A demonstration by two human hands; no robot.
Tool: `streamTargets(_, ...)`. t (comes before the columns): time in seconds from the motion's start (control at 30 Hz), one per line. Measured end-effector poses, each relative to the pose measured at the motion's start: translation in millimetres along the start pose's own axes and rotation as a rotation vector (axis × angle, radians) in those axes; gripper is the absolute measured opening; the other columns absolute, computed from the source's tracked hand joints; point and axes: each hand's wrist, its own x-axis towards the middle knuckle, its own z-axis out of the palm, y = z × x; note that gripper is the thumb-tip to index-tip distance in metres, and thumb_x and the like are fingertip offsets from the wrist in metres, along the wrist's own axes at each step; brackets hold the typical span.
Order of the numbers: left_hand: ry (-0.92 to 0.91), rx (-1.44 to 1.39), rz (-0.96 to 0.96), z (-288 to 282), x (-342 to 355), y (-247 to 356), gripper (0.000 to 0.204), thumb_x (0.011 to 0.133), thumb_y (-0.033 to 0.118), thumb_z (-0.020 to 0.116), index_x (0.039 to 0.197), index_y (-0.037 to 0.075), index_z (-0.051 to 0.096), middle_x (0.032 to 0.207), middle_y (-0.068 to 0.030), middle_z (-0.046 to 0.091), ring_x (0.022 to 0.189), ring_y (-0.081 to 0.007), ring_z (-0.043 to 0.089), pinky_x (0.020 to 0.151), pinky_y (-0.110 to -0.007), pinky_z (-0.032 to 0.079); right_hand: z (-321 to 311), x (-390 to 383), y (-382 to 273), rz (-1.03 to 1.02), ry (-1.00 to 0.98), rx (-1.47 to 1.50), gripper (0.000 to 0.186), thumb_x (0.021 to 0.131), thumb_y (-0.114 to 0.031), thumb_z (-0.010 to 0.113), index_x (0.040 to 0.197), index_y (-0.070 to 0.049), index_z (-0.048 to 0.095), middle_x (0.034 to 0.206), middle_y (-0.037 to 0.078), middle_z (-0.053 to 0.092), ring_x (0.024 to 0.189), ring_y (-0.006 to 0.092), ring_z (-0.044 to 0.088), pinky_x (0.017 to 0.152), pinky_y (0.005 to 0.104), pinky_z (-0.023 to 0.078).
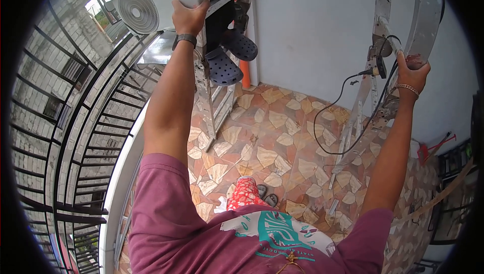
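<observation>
Passage for a hand exists between the left ladder [202,85] and the right ladder [382,7], in front of the wall [307,37]. A person's clogs [225,68] obstruct the left side of this gap; a looped cable [315,123] hangs across its right side. The railing [80,218] limits reach leftward.

Two clogs [225,68], one air conditioner [143,8]
</observation>
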Motion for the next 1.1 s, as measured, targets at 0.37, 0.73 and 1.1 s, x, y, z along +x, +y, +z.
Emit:
streamTargets(0.37,-0.022,0.016,0.019,5.8,5.6,-14.4,0.064,0.057,0.042,0.064,0.091,-0.005,0.039,0.083,-0.0242,0.055,0.080,-0.0360,0.055,0.072,-0.037,0.042,1.0,0.1,-0.5,-0.010,0.004,0.010,0.068,0.056,-0.040,0.068,0.102,0.002,0.042,0.096,0.016,0.052,0.087,0.0281,0.054,0.076,0.0326,0.041)
streamTargets(0.73,0.058,0.033,0.032,4.8,2.0,-10.3,0.060,0.055,0.042,0.065,0.087,-0.002,0.040,0.077,-0.0226,0.056,0.075,-0.0360,0.055,0.068,-0.038,0.044,2.5,-0.6,-0.9,-0.001,0.005,0.000,0.067,0.056,-0.042,0.070,0.100,0.000,0.043,0.094,0.016,0.054,0.084,0.0279,0.055,0.075,0.0326,0.042)
streamTargets(1.1,0.055,-0.014,0.040,1.9,0.2,-8.1,0.058,0.054,0.039,0.066,0.086,-0.002,0.041,0.075,-0.0214,0.056,0.074,-0.0351,0.056,0.066,-0.037,0.044,1.1,-0.2,-0.2,0.007,-0.001,0.017,0.068,0.057,-0.041,0.069,0.104,0.001,0.042,0.096,0.016,0.053,0.086,0.0274,0.054,0.076,0.0326,0.041)
